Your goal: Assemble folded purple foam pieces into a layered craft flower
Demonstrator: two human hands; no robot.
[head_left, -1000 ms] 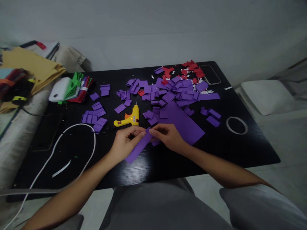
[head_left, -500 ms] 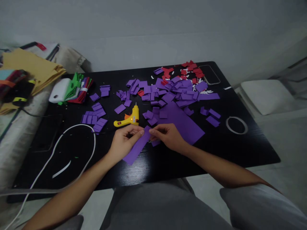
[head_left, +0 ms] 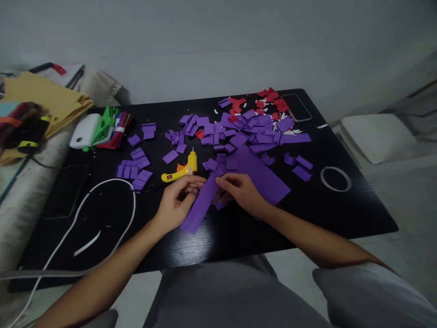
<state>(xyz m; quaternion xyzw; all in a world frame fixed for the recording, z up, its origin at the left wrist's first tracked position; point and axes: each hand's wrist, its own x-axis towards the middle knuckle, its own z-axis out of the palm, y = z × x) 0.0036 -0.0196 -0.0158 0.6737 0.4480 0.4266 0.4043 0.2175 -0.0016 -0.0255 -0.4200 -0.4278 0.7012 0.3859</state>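
purple strip [head_left: 201, 206] pinched in right hand [head_left: 241, 192], left hand [head_left: 175, 200] curled against its edge, grip unclear

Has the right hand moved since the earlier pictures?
Yes, slightly: the right hand has shifted rightward and a little farther from the person, judged against the yellow glue gun, which lies in the same place on the black table.

Could read no words, brands, numbers or signs anywhere. Noted a small pale label [head_left: 190, 171] on the body of the yellow glue gun [head_left: 182, 170]; too small and blurred to make out. Likewise could decipher no mark on its red switch [head_left: 169, 177].
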